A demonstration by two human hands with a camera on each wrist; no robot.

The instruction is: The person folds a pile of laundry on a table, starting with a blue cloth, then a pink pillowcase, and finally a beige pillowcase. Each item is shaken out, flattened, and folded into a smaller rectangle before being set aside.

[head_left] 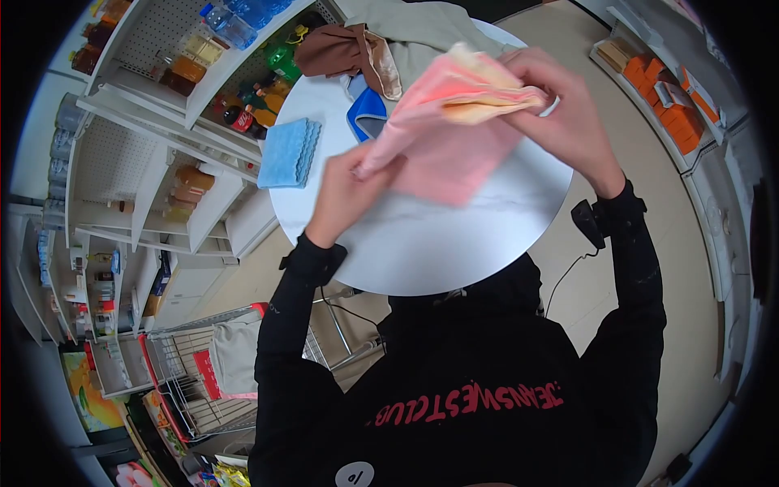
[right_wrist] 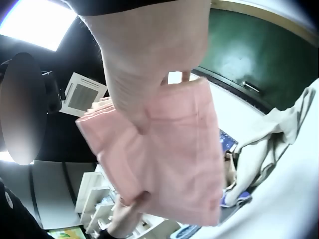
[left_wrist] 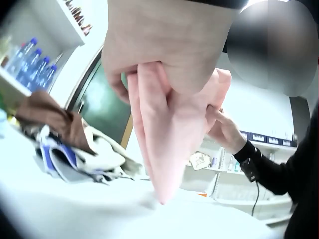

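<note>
A folded pink cloth with cream inner layers is held up over the round white table. The left hand pinches its lower left corner; the right hand grips the layered edge at the upper right. In the left wrist view the pink cloth hangs from the left hand down to a point, the right hand on its far side. The right wrist view shows the pink cloth broad side on, under the right hand, with the left hand at its lower edge.
On the table lie a light blue towel at the left, a blue and grey cloth, a brown cloth and a grey-green cloth at the back. Shelves with bottles stand left, a shopping cart lower left.
</note>
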